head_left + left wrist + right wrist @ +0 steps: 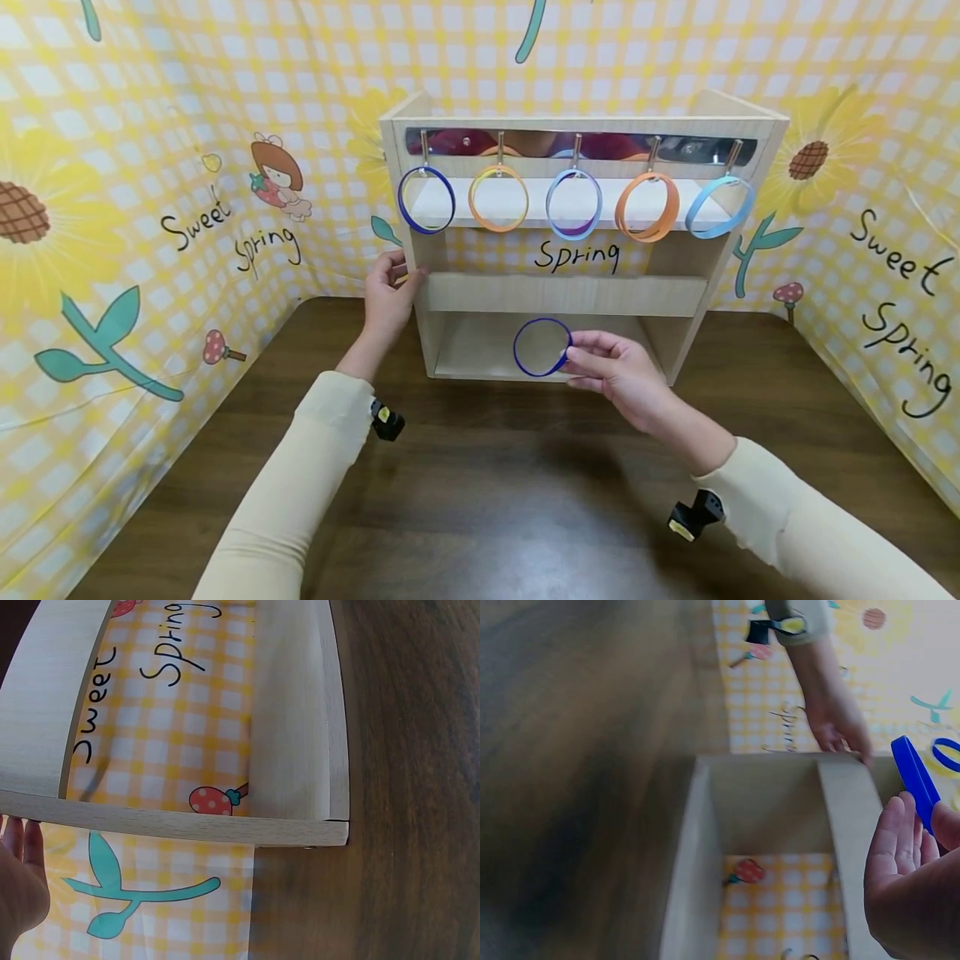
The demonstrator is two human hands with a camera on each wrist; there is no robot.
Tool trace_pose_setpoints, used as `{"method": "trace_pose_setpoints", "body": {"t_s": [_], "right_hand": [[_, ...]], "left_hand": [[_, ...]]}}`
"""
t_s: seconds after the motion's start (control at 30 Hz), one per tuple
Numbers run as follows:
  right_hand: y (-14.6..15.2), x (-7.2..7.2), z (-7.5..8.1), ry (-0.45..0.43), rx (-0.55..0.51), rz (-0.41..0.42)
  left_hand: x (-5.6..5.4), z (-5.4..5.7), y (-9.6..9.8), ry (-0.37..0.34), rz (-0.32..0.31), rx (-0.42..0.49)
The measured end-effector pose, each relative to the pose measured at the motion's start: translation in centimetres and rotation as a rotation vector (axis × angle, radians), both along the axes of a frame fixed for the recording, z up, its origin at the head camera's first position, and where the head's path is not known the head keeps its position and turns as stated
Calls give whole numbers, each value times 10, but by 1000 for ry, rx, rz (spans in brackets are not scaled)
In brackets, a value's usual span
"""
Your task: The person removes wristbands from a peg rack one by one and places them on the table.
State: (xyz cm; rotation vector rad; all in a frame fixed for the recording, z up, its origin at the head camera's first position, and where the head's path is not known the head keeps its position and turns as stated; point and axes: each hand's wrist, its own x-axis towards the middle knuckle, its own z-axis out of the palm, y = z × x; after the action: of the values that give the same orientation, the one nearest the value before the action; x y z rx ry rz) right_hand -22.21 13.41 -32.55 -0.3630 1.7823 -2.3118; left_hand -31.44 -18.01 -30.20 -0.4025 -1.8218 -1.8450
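Observation:
My right hand point(618, 375) pinches a thin dark blue wristband point(913, 774) by its right side, between thumb and fingers. In the head view the band is held up in front of the lower part of a pale wooden rack point(566, 293). At the rack's left side, my left hand point(387, 296) holds the side panel, with its thumb by the front edge and fingers on the outer face. Above hang more bands on hooks: dark blue point(402, 204), yellow-orange point(472, 200), pale blue-purple point(550, 204), orange point(667, 208) and light blue point(712, 227).
A shiny metal strip point(540, 143) across the rack's top carries the hooks. The rack stands on a dark wooden table point(480, 483), against a yellow checked cloth point(330, 125) that also covers both sides. Each wrist wears a small black camera point(387, 421).

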Motion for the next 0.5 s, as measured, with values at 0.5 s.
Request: {"method": "trace_pose_setpoints", "body": {"t_s": [0.5], "right_hand": [[-41, -12, -45, -108, 79, 70]], "left_hand": [[0, -1, 0, 16, -11, 6]]}}
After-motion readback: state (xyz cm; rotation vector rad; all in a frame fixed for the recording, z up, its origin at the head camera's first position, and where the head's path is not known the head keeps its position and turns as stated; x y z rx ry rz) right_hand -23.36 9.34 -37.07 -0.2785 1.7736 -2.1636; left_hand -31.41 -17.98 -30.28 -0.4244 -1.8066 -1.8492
